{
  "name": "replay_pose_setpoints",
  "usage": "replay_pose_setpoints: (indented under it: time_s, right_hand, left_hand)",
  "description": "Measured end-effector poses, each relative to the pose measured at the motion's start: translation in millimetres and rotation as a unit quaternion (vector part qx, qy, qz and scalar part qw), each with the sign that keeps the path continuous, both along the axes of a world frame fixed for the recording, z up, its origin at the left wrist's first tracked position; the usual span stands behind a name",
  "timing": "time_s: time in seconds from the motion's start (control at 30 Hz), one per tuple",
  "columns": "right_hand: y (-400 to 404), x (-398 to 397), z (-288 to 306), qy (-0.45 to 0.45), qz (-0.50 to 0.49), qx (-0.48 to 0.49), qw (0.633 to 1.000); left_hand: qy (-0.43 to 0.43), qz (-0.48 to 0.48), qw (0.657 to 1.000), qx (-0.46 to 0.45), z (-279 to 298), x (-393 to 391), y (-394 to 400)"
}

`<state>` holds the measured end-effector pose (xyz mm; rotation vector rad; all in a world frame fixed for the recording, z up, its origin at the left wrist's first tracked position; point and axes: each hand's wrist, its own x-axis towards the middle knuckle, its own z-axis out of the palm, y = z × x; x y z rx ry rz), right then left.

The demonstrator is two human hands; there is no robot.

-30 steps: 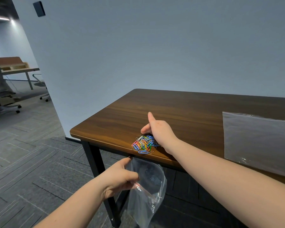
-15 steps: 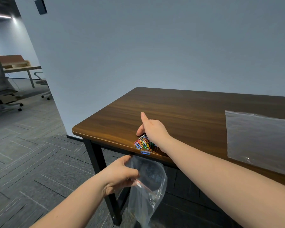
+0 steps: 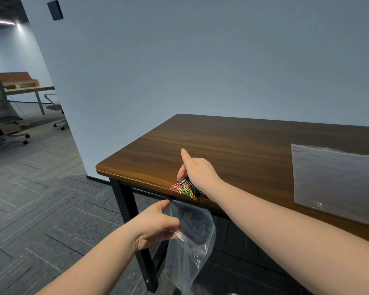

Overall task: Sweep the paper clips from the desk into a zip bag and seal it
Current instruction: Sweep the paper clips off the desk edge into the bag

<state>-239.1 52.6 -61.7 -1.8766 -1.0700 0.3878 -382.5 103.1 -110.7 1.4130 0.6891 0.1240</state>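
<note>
Paper clips [image 3: 186, 188], a bright mixed-colour heap, sit right at the near edge of your desk [image 3: 232, 145], a few tipping over the lip. Your right hand [image 3: 197, 173] cups the heap from its 3 o'clock side, fingers curled down against the wood, thumb raised toward 12 o'clock. Just below the edge, at 6 o'clock from the clips, your left hand [image 3: 158, 225] pinches the rim of the zip bag [image 3: 190, 241], whose mouth gapes open under them. A second clear bag [image 3: 337, 179] lies flat on the desk at 3 o'clock, well apart.
</note>
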Motion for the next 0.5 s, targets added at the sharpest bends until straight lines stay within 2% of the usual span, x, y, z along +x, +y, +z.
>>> replay_pose_setpoints:
  time_s: [0.5]
  right_hand:
    - [-8, -15, -2, 0.007, -0.004, 0.012, 1.0]
  left_hand:
    - [0.024, -0.006, 1.0, 0.009, 5, -4, 2]
